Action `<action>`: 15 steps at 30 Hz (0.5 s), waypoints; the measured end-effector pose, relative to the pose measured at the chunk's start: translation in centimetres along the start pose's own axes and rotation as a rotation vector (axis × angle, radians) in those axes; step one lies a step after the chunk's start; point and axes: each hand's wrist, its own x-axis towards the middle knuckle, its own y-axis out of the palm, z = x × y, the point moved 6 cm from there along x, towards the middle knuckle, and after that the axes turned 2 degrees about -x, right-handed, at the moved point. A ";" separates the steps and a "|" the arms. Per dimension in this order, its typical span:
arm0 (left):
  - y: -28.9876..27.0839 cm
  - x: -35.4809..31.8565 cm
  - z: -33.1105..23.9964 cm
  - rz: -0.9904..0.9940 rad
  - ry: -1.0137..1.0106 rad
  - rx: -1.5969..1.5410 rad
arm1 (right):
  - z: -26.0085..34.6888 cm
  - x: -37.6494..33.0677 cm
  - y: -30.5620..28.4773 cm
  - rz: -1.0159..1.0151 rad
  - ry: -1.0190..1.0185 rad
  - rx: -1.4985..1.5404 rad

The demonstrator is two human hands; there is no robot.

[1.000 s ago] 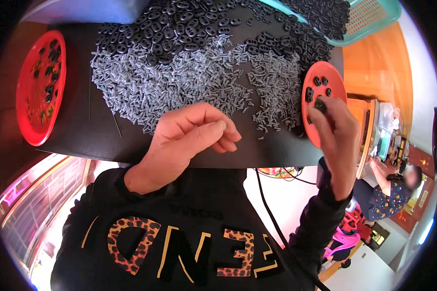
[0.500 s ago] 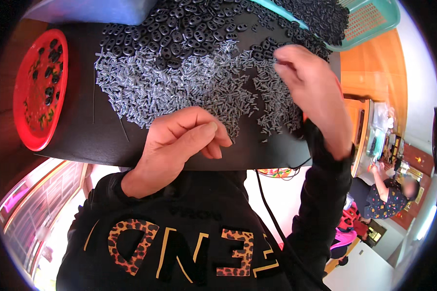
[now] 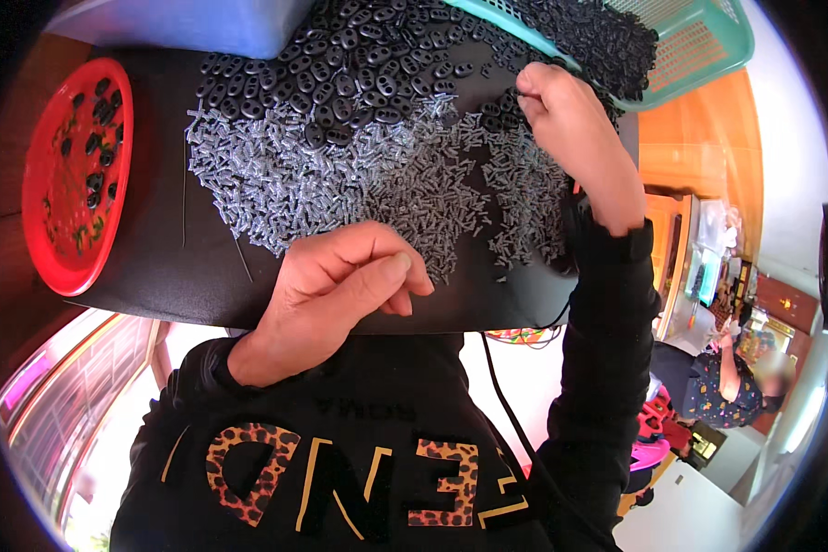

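Note:
My left hand (image 3: 345,290) is closed at the table's near edge, thumb pressed against the curled fingers; whatever it may hold is hidden. Just beyond it spreads a pile of small silvery metal springs (image 3: 285,175). My right hand (image 3: 575,129) reaches to the far right, over small black plastic pieces beside the turquoise basket. Its thumb and fingers are drawn together, and I cannot make out anything between them. Larger black oval plastic pieces with two holes (image 3: 345,85) lie heaped behind the springs.
At the left stands a red plate (image 3: 32,198) with several black pieces on it. A blue bin (image 3: 202,28) sits far left, and a turquoise basket (image 3: 708,78) of black parts far right. Two thin wires (image 3: 185,193) lie on the table. A person (image 3: 722,386) is off to the right.
My right hand has moved farther away, toward the small black pieces by the basket, and its fingers have come together. The left hand keeps its closed shape in nearly the same place.

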 end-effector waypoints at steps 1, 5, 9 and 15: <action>0.0 0.0 -0.1 0.011 0.009 0.014 | 0.0 0.5 0.2 0.021 -0.006 -0.020; -0.1 0.0 0.0 -0.008 -0.008 0.008 | -0.4 2.1 1.0 0.128 0.111 -0.009; 0.0 0.1 -0.1 0.010 -0.011 0.012 | 0.1 2.9 0.8 0.052 0.047 -0.003; -0.3 0.5 -0.1 0.022 0.003 0.018 | 0.3 1.6 0.7 0.249 0.020 -0.007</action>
